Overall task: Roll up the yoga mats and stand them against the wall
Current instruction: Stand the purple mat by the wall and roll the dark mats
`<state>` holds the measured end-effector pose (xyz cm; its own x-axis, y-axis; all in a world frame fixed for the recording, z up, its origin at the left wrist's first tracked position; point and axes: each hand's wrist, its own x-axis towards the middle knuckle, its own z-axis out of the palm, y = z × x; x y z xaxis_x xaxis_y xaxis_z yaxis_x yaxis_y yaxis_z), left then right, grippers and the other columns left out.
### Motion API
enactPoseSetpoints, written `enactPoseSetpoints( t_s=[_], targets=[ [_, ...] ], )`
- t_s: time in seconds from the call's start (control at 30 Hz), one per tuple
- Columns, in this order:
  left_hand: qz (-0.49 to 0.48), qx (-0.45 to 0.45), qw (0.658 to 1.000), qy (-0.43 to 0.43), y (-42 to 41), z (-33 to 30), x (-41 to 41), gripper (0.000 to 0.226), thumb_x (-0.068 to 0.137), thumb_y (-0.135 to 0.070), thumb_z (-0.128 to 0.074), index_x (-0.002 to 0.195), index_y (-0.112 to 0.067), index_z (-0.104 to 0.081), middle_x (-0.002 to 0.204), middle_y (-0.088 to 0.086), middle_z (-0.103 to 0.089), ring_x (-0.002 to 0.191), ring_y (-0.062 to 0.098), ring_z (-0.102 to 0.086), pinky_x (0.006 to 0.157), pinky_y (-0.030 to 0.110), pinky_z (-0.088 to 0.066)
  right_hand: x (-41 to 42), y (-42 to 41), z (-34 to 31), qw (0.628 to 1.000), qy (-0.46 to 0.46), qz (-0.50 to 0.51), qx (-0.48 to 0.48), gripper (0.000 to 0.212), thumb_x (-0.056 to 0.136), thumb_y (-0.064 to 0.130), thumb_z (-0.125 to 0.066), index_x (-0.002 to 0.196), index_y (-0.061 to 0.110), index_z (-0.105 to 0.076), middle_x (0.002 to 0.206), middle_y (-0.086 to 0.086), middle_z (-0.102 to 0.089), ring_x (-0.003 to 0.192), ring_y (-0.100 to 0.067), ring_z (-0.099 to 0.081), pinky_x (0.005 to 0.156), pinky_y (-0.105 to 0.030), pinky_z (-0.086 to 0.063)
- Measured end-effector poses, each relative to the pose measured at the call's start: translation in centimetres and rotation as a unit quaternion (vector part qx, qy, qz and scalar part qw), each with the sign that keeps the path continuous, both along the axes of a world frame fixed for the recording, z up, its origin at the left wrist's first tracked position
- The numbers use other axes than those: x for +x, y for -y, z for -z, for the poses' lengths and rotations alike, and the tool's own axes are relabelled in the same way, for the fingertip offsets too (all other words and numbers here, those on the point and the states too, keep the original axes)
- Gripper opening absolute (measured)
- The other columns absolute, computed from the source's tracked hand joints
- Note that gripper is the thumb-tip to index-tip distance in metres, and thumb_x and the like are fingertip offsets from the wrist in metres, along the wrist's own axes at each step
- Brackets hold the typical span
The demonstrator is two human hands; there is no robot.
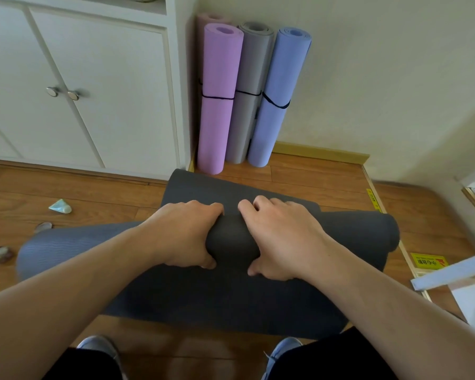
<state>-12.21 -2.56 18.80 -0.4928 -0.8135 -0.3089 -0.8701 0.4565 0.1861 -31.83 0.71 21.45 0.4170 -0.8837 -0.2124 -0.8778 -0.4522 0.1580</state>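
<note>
- The left hand (184,234) curls its fingers (211,208) over the top of a dark grey foam yoga mat roll (232,237), thumb tucked under its near side.
- The right hand (283,237) grips the same roll just beside the left, fingers over, thumb beneath.
- The roll lies crosswise on the wooden plank floor (93,196); its left end is blurred, and the arms hide part of its length.
- A flat stretch of mat extends past the fingers toward the wall.
- Against the cream wall (381,78) stand a pink rolled mat (218,100), a grey rolled mat (248,78) and a blue rolled mat (277,97), each banded.
- Another roll behind the pink one is mostly hidden.
</note>
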Motion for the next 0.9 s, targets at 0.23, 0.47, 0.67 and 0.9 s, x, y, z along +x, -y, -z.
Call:
enactPoseSetpoints(
  t_s=[0.23, 0.47, 0.67, 0.9],
  targets=[
    [-0.011, -0.009, 0.995, -0.101, -1.7, 0.7, -1.6, 0.091, 0.066, -0.065, -0.089, 0.136, -0.040, -0.037, 0.121, -0.026, -0.049, 0.109, 0.001, -0.052, 0.094, 0.025, -0.047, 0.7, 0.4, 0.0, 0.999, 0.040, -0.015, -0.001, 0.061, 0.076, 0.056, -0.086, 0.115, 0.024, -0.052, 0.093, 0.005, -0.061, 0.082, -0.022, -0.064, 0.067, -0.041, -0.054],
    [-0.036, -0.013, 0.994, -0.104, -0.5, 1.1, -1.6, 0.067, 0.064, -0.066, -0.088, 0.116, -0.049, -0.049, 0.111, -0.023, -0.057, 0.101, 0.001, -0.057, 0.087, 0.027, -0.048, -2.7, 0.1, -3.2, 0.961, 0.261, 0.037, -0.077, 0.036, 0.093, 0.053, -0.067, 0.123, 0.033, -0.063, 0.103, 0.016, -0.069, 0.091, -0.007, -0.065, 0.077, -0.036, -0.057],
    [-0.048, 0.017, 0.995, -0.087, 0.3, 0.9, 0.0, 0.066, 0.063, -0.064, -0.089, 0.111, -0.048, -0.047, 0.097, -0.022, -0.060, 0.086, -0.001, -0.058, 0.071, 0.020, -0.043, -10.2, 2.0, -3.6, 0.829, 0.429, 0.344, -0.096, 0.042, 0.099, 0.063, -0.053, 0.092, 0.027, -0.074, 0.094, 0.012, -0.073, 0.096, -0.010, -0.066, 0.092, -0.044, -0.053],
    [-0.048, 0.018, 0.996, -0.074, 0.0, 1.1, 0.2, 0.074, 0.063, -0.063, -0.089, 0.116, -0.048, -0.040, 0.101, -0.020, -0.060, 0.090, 0.001, -0.059, 0.078, 0.024, -0.049, -7.6, 1.1, -2.5, 0.706, 0.575, 0.406, 0.078, 0.062, 0.090, 0.071, -0.052, 0.081, 0.017, -0.082, 0.104, -0.006, -0.079, 0.108, -0.032, -0.069, 0.107, -0.060, -0.048]
  ],
)
